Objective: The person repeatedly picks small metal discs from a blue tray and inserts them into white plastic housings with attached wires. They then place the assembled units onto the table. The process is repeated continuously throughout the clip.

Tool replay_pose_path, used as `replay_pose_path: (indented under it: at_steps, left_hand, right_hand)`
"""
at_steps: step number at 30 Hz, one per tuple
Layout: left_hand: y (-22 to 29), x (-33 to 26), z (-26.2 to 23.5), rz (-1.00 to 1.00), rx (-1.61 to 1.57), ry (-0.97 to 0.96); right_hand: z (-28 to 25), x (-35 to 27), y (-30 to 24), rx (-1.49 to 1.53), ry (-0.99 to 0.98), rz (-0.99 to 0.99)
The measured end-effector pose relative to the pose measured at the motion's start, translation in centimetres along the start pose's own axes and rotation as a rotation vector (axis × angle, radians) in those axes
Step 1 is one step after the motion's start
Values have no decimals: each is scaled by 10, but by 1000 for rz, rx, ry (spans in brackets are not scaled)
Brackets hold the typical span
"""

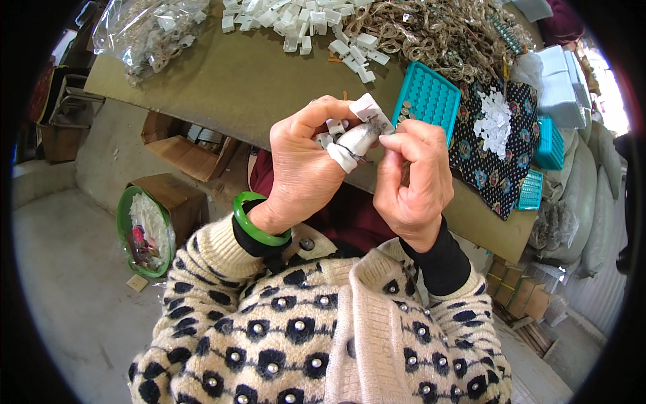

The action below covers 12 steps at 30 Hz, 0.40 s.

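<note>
Above the table's near edge, my left hand (306,158) is closed around a small white card-like piece (367,108), held by thumb and fingers. One finger of that hand wears a worn white wrap (360,139) with a thicker white band at its base. A green bangle (243,219) circles the left wrist. Close beside the card, my right hand (420,185) is closed in a pinch, thumb against forefinger, its tips nearly touching the wrapped finger. Whatever it pinches is too small to make out.
White box-like pieces (289,20) and tangled beaded cords (437,34) cover the table's far side. A teal tray (431,94) with coin-like discs lies ahead of my right hand. White cut pieces (494,124) rest on patterned cloth. A green basin (124,236) stands on the floor at left.
</note>
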<state>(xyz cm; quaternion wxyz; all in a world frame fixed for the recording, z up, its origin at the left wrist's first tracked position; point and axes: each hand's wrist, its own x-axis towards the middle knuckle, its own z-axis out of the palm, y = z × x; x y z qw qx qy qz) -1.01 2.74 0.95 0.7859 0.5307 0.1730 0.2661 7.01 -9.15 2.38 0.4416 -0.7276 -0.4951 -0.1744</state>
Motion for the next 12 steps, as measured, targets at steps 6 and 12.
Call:
replay_pose_path:
  at_steps: [6,12]
  left_hand:
    - [12,2,-2,-345,-382,-76]
    - [16,4,-2,-469,-449,-115]
  right_hand:
    - [0,-5,3,293,-21,211]
    - [-2,-6,-3,687,-32,556]
